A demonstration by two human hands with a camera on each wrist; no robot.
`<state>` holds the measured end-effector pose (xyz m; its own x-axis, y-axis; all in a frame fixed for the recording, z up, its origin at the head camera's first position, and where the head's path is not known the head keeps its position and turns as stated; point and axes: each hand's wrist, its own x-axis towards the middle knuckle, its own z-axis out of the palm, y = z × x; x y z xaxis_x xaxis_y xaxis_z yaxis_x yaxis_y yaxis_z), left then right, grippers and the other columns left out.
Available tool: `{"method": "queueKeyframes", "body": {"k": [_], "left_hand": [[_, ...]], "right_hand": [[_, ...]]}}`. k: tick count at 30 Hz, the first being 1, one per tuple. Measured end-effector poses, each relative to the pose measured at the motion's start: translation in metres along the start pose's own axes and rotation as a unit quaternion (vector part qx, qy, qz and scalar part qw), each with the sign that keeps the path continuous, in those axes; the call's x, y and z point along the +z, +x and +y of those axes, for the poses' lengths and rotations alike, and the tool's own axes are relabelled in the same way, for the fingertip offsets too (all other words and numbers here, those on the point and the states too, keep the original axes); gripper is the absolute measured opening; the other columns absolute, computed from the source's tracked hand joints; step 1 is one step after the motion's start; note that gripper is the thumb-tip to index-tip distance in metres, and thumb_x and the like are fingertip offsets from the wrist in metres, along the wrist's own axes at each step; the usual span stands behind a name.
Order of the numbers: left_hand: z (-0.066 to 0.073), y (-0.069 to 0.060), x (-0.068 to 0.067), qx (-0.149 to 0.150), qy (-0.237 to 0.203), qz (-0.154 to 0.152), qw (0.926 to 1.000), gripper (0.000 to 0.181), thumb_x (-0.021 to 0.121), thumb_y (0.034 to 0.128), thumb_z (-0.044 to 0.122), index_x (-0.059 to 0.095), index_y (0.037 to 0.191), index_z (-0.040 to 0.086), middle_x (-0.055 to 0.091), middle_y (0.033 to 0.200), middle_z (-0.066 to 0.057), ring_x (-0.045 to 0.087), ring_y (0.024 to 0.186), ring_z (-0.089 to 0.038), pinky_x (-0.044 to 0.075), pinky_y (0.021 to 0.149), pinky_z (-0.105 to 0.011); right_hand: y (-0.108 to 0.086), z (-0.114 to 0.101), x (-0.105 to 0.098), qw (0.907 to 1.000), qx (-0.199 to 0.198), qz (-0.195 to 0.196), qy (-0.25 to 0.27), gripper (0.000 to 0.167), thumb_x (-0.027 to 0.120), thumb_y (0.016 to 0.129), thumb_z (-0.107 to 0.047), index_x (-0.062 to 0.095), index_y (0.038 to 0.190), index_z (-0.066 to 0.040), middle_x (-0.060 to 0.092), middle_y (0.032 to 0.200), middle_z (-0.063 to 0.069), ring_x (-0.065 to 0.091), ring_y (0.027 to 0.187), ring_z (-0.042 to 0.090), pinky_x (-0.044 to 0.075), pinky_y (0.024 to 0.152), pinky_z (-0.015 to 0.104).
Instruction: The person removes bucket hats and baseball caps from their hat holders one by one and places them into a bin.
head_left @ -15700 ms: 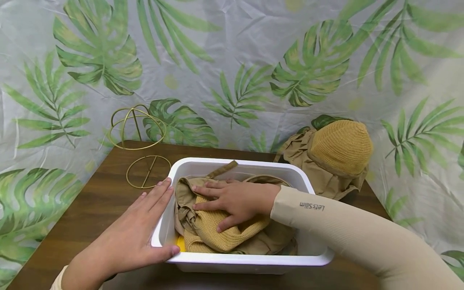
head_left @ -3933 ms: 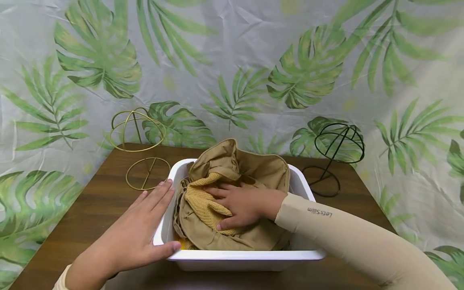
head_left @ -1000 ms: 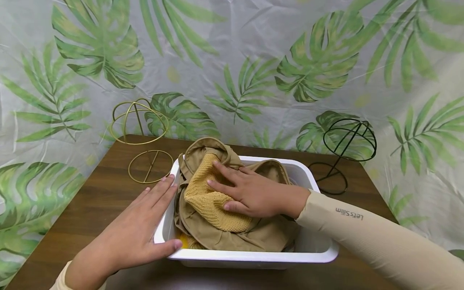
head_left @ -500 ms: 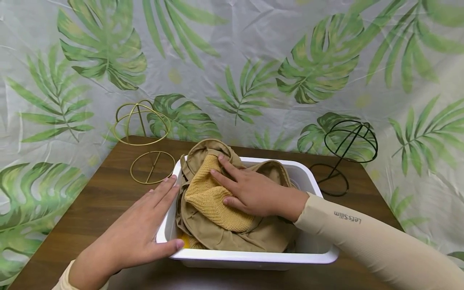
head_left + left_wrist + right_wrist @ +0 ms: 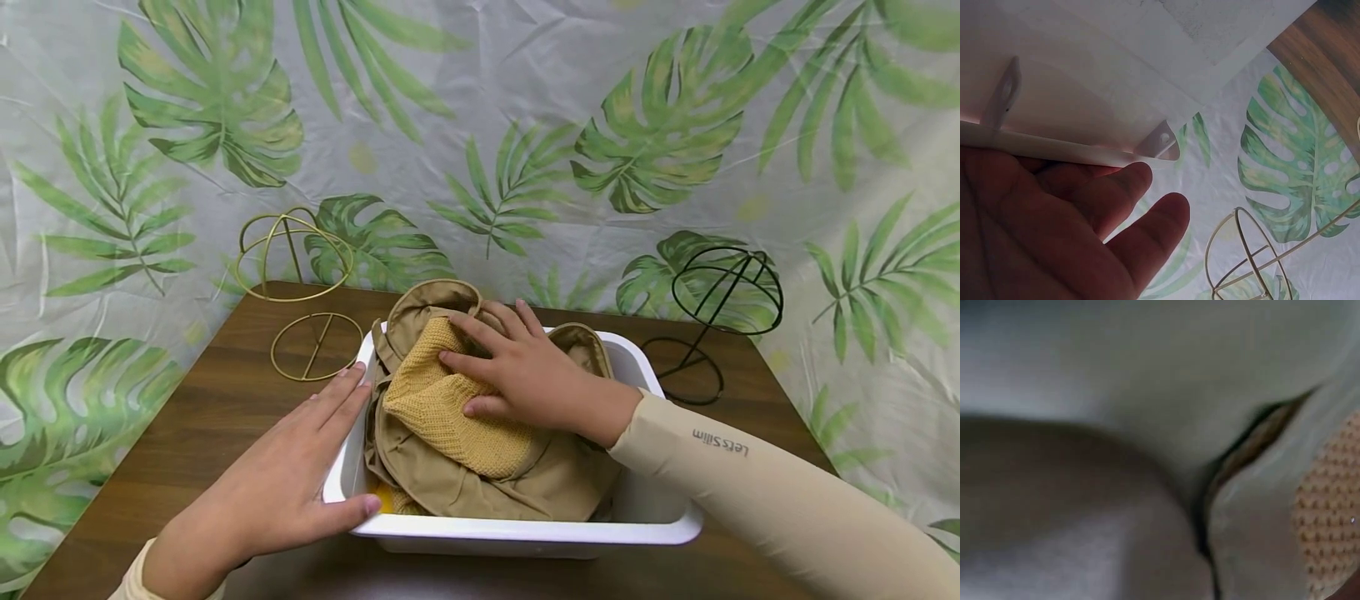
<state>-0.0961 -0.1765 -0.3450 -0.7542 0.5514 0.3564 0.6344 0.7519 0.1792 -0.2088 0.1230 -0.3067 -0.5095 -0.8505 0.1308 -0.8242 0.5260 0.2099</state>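
Observation:
A hat with a mustard knit crown (image 5: 450, 417) and a khaki cloth brim (image 5: 465, 493) lies crumpled in a white plastic tub (image 5: 525, 529). My right hand (image 5: 528, 367) rests on it, fingers spread over the knit and the cloth behind. At the tub's left rim, my left hand (image 5: 277, 467) lies with straight fingers along the side and the thumb over the front corner. From below, the left wrist view shows its fingertips (image 5: 1172, 206) beside the rim. Blurred khaki cloth (image 5: 1147, 381) and some knit (image 5: 1329, 506) fill the right wrist view. More knit and something yellow (image 5: 384, 497) show underneath.
A gold wire hat stand (image 5: 288, 218) is at the back left of the brown wooden table (image 5: 195, 425). A black wire hat stand (image 5: 727, 287), bare, is at the back right. Behind hangs a leaf-print sheet (image 5: 510, 67).
Some 16 seconds ago a mustard and khaki hat sat on the right stand; by 4 seconds ago that stand was bare. Lately my right hand has shifted toward the tub's back. The left hand stays put.

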Motion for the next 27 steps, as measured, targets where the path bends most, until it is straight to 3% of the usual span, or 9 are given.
{"method": "queueKeyframes", "body": {"k": [3,6,10,13,16,20,27], "left_hand": [[0.0,0.0,0.0,-0.001,-0.002,-0.002,1.0,0.103,0.062,0.0842,0.065,0.03,0.153,-0.004,0.026,0.159,-0.019,0.029,0.145,-0.033,0.034,0.109,-0.049],[-0.001,0.0,0.001,0.001,-0.004,0.0,1.0,0.103,0.063,0.0841,0.064,0.029,0.153,-0.004,0.026,0.16,-0.019,0.029,0.145,-0.033,0.028,0.115,-0.042],[-0.001,-0.001,0.001,0.002,-0.002,0.003,1.0,0.103,0.063,0.0839,0.064,0.03,0.153,-0.005,0.026,0.16,-0.019,0.029,0.145,-0.033,0.029,0.114,-0.042],[0.0,-0.001,0.001,0.004,-0.002,0.005,1.0,0.103,0.062,0.084,0.065,0.03,0.152,-0.005,0.026,0.16,-0.019,0.029,0.145,-0.033,0.032,0.112,-0.044],[0.0,0.0,0.001,0.008,-0.005,0.008,0.9999,0.103,0.062,0.084,0.065,0.03,0.152,-0.005,0.025,0.16,-0.019,0.03,0.144,-0.033,0.03,0.113,-0.041],[0.0,0.0,0.001,0.007,-0.005,0.007,0.9999,0.104,0.062,0.084,0.065,0.029,0.153,-0.005,0.025,0.16,-0.019,0.03,0.144,-0.033,0.031,0.113,-0.042],[-0.001,-0.001,0.0,0.002,-0.003,0.004,1.0,0.103,0.063,0.0838,0.065,0.029,0.153,-0.004,0.025,0.16,-0.018,0.031,0.144,-0.033,0.034,0.11,-0.044]], "right_hand": [[0.002,0.002,-0.001,0.9996,0.011,-0.014,0.024,0.072,0.058,0.089,-0.063,0.042,0.152,-0.032,0.003,0.166,0.01,-0.002,0.149,0.043,0.013,0.111,0.07],[0.005,0.005,-0.005,0.9973,0.036,-0.035,0.055,0.092,0.064,0.083,-0.066,0.025,0.159,-0.031,-0.014,0.165,0.012,-0.012,0.148,0.042,0.015,0.112,0.068],[0.012,0.012,-0.011,0.9936,0.054,-0.061,0.078,0.12,0.07,0.073,-0.072,0.002,0.161,-0.029,-0.029,0.16,0.013,-0.017,0.147,0.039,0.015,0.112,0.067],[0.016,0.017,-0.014,0.9922,0.051,-0.081,0.081,0.13,0.072,0.068,-0.076,-0.005,0.161,-0.027,-0.035,0.157,0.011,-0.02,0.146,0.037,0.013,0.112,0.068],[0.019,0.022,-0.013,0.991,0.041,-0.092,0.088,0.132,0.072,0.066,-0.078,-0.004,0.161,-0.026,-0.031,0.159,0.013,-0.017,0.147,0.039,0.013,0.112,0.068],[0.021,0.027,-0.007,0.9896,0.015,-0.092,0.109,0.126,0.069,0.07,-0.078,0.002,0.161,-0.024,-0.012,0.164,0.016,-0.005,0.149,0.039,0.014,0.113,0.065],[0.019,0.029,-0.001,0.9844,-0.043,-0.081,0.15,0.113,0.064,0.081,-0.071,0.005,0.161,-0.018,0.003,0.163,0.017,0.018,0.147,0.036,0.026,0.115,0.048]]}}
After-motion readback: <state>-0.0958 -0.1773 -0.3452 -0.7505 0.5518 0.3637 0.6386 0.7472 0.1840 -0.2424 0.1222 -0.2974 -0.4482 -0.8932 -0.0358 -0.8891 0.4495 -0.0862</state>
